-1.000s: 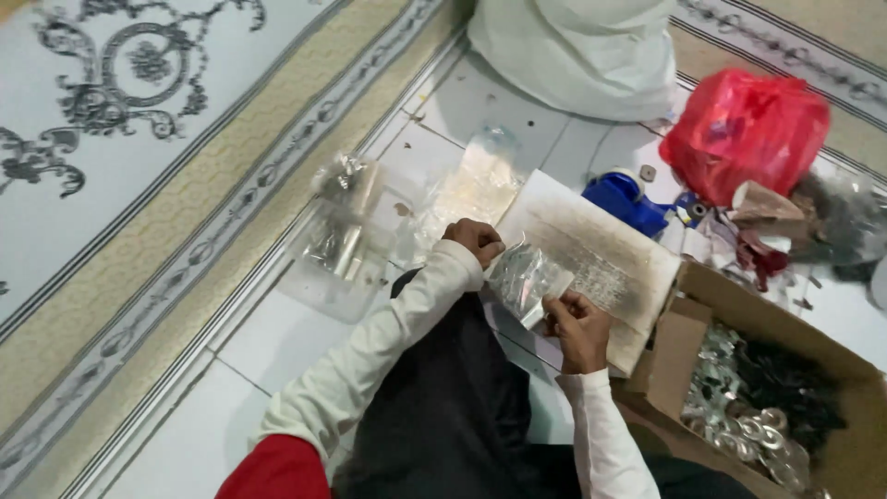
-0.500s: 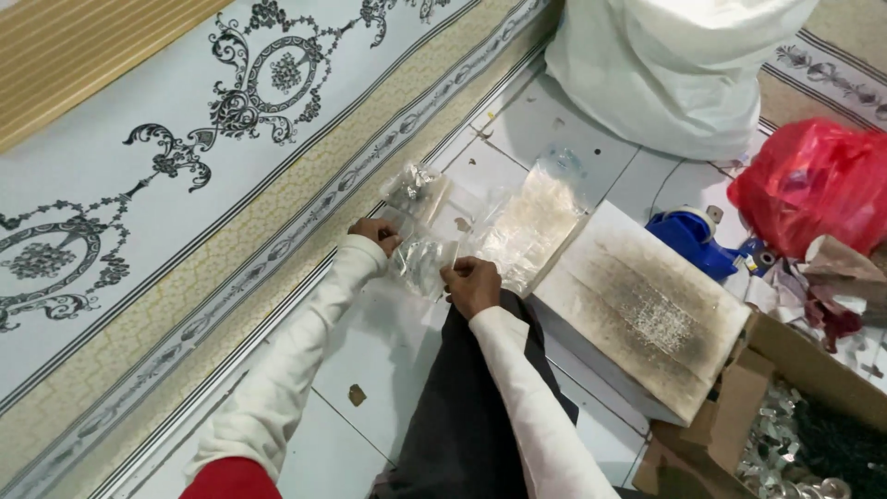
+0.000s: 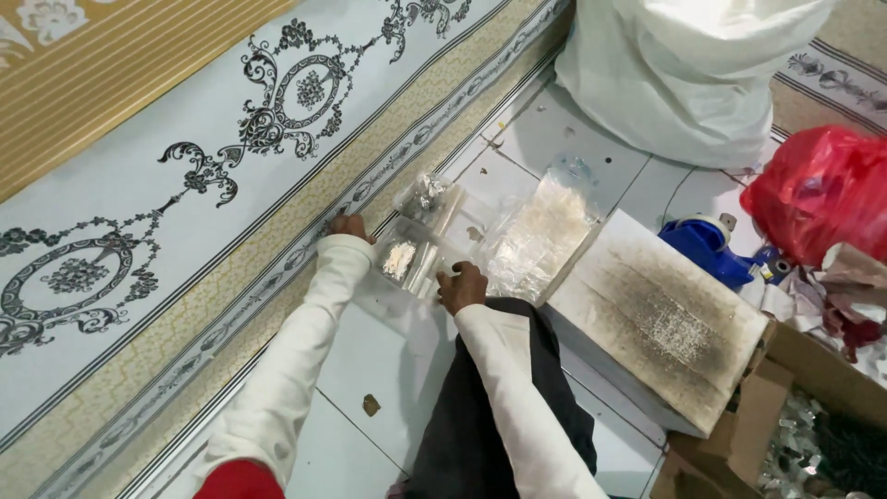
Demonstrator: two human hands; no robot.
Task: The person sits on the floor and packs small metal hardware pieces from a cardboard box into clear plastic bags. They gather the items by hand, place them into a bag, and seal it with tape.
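**Both hands at the clear packets by the carpet edge**

Since the earlier frames, both hands had left the worn board and gone out to the clear packets beside the carpet. The left hand (image 3: 349,225) lay at the carpet's (image 3: 185,166) border, its fingers curled at the far side of a small clear packet (image 3: 403,259) with pale, silvery bits inside; whether it truly pinched the plastic could not be told. The right hand (image 3: 461,286) was closed in a loose fist, knuckles up, pressing on the near edge of the same packet, and its hold was likewise hidden.

That packet lay on the white tiled floor (image 3: 370,360), just beside the carpet's border. Another packet of shiny pieces (image 3: 427,196) lay just beyond it, and a larger clear bag (image 3: 543,236) sat to the right, touching the corner of the worn board (image 3: 661,319). Further right stood a blue object (image 3: 704,248), a red plastic bag (image 3: 822,189) and an open cardboard box (image 3: 813,416). A big white sack (image 3: 684,74) rested at the floor's far edge.
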